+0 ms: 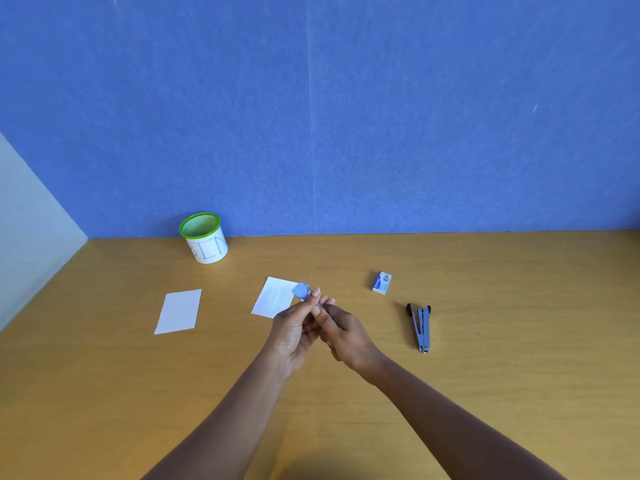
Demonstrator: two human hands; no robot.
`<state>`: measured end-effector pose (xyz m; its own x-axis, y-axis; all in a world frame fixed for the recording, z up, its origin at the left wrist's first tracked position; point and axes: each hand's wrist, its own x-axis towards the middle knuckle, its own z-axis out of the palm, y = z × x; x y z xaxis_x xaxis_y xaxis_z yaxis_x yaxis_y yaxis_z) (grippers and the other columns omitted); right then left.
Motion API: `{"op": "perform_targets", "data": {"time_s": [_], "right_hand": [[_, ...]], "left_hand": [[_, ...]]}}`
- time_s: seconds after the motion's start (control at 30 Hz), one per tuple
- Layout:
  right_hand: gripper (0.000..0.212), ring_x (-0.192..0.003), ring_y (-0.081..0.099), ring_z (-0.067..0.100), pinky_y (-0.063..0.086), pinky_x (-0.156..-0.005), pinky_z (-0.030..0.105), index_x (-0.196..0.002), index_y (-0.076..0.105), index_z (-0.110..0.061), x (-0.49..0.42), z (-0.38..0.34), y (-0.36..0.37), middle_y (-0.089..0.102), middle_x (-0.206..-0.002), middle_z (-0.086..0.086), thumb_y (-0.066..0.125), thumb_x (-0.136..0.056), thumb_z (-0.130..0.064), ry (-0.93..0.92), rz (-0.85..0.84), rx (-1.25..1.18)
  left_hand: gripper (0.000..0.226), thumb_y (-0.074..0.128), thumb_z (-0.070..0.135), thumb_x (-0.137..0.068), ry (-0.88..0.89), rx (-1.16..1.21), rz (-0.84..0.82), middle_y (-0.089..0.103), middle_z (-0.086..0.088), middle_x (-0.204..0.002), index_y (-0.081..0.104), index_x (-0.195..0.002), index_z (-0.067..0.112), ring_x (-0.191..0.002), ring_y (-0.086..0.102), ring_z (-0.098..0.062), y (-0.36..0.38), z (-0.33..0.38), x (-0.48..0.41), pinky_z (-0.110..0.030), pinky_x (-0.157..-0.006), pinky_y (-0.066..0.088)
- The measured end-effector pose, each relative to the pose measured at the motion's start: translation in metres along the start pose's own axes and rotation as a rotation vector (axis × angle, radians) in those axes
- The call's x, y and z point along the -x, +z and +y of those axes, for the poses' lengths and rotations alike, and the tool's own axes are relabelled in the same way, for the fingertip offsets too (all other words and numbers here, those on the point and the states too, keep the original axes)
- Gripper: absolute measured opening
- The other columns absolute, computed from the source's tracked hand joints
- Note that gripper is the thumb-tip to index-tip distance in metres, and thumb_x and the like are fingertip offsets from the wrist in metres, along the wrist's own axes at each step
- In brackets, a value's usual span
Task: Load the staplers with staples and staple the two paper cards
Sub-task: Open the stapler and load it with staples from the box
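Left hand (pixel 294 332), right hand (pixel 346 337) grip stapler (pixel 302 291); body mostly hidden

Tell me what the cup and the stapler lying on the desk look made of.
The cup: likely metal mesh, judging by the dotted inside under a glossy green rim; a white paper-like wrap bears drawn letters. The stapler: seemingly painted blue-grey metal, shiny at the near tip, with black, probably plastic, ends.

Stapler (pixel 302 291) mostly hidden by left hand (pixel 294 329), right hand (pixel 346 337), staple box (pixel 382 283) print unreadable
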<state>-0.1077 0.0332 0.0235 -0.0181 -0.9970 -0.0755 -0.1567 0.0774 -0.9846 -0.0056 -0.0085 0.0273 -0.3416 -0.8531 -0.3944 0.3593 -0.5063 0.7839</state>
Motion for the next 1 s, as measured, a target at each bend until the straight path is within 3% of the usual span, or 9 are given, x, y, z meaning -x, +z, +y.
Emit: {"op": "perform_targets", "data": {"time_s": [0.13, 0.33, 0.83, 1.0], "right_hand": [[0.027, -0.043, 0.029, 0.007, 0.026, -0.037, 0.017, -0.075, 0.045, -0.016, 0.0015, -0.0027, -0.0027, 0.035, -0.055, -0.005, 0.042, -0.097, -0.032, 0.056, -0.047, -0.060], [0.025, -0.040, 0.032, 0.001, 0.028, -0.039, 0.013, -0.077, 0.047, -0.017, 0.0013, -0.0020, -0.0013, 0.036, -0.057, -0.004, 0.039, -0.099, -0.026, 0.018, -0.040, -0.037], [0.026, -0.037, 0.035, 0.000, 0.028, -0.040, 0.009, -0.080, 0.047, -0.008, -0.0034, 0.0019, -0.0008, 0.037, -0.056, -0.005, 0.040, -0.099, -0.025, 0.016, -0.015, 0.019], [0.029, -0.038, 0.037, -0.001, 0.030, -0.040, 0.009, -0.071, 0.044, -0.016, -0.0042, 0.0036, 0.0002, 0.039, -0.056, -0.005, 0.040, -0.098, -0.025, 0.005, 0.006, 0.049]], "left_hand": [[0.018, 0.069, 0.031, -0.070, -0.009, -0.016, -0.033, 0.075, -0.007, -0.085, 0.075, -0.064, 0.015, -0.074, 0.072, -0.013, 0.0002, 0.0028, 0.0006, -0.022, -0.059, 0.056], [0.022, 0.066, 0.025, -0.080, -0.001, -0.041, -0.020, 0.075, -0.005, -0.084, 0.074, -0.062, 0.015, -0.070, 0.071, -0.011, 0.0003, 0.0036, 0.0010, -0.022, -0.054, 0.054], [0.019, 0.069, 0.027, -0.079, -0.023, -0.043, 0.023, 0.075, -0.006, -0.082, 0.071, -0.068, 0.012, -0.067, 0.070, -0.012, -0.0003, 0.0027, -0.0025, -0.022, -0.054, 0.054], [0.018, 0.070, 0.025, -0.078, -0.010, -0.042, 0.046, 0.075, -0.006, -0.081, 0.071, -0.065, 0.012, -0.068, 0.071, -0.011, -0.0007, 0.0021, -0.0036, -0.020, -0.054, 0.054]]}}
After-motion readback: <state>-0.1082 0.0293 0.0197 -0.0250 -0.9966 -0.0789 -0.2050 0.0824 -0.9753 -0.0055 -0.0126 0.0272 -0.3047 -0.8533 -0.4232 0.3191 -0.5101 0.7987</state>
